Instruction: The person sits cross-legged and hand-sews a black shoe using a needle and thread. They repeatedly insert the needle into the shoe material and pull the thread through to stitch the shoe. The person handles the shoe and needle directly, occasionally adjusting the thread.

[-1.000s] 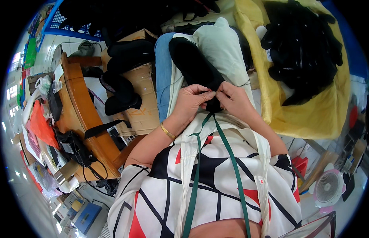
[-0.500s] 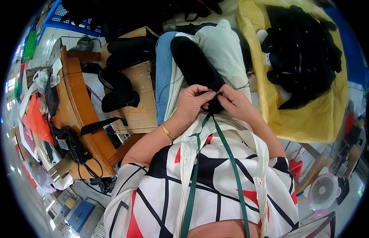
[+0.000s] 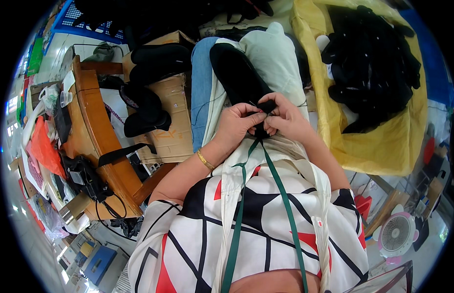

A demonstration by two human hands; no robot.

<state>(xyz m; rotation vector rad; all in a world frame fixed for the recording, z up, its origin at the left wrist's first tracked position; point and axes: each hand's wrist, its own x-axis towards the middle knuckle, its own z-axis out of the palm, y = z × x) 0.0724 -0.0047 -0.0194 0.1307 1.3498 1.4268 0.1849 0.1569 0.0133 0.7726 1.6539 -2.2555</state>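
A black, shoe-shaped cloth piece (image 3: pixel 235 73) lies lengthwise across my lap, its near end between my hands. With thumb and fingers, my left hand (image 3: pixel 236 124) pinches the left side of that end. My right hand (image 3: pixel 285 119) is closed on the right side, where a small black flap stands up between the fingers. Both sets of fingertips almost meet. Any needle or thread in them is too small to make out. A dark thread runs over the blue and white cloth on my left leg. The green apron straps (image 3: pixel 273 166) hang just below my hands.
To the right, a yellow-lined container (image 3: pixel 378 158) holds a heap of black pieces (image 3: pixel 371 68). Similar black pieces (image 3: pixel 148 115) lie on a cardboard box (image 3: pixel 173 139) at left, beside a wooden stool or bench (image 3: pixel 97 127). A white and pink fan (image 3: pixel 397 233) stands at lower right.
My right hand has turned and lifted slightly, raising the small black flap between its fingers. My left hand stays almost where it was, still pinching the black piece.
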